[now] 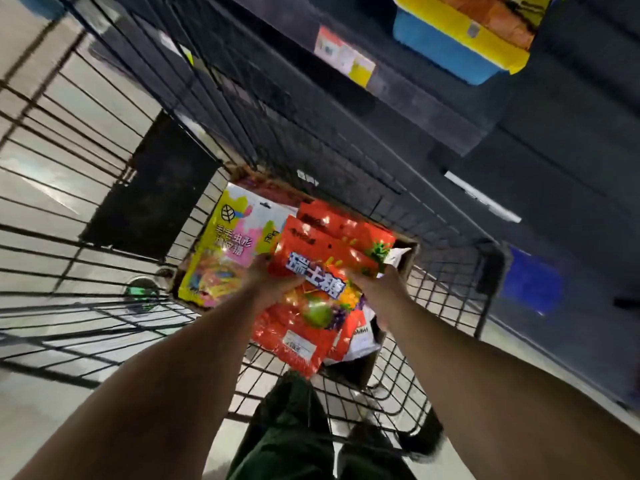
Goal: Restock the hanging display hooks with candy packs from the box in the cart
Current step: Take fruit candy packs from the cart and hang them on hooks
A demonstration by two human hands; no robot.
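Observation:
Both my hands reach down into the black wire cart and hold a small stack of shiny orange candy packs above the cardboard box. My left hand grips the stack's left edge. My right hand grips its right edge, mostly hidden behind the packs. A yellow and pink candy pack lies in the box on the left. More orange and white packs show underneath the held stack.
Dark store shelving runs along the right of the cart, with price tags on its edge. A blue and yellow box sits on an upper shelf. My dark trousers and shoes stand behind the cart on a pale floor.

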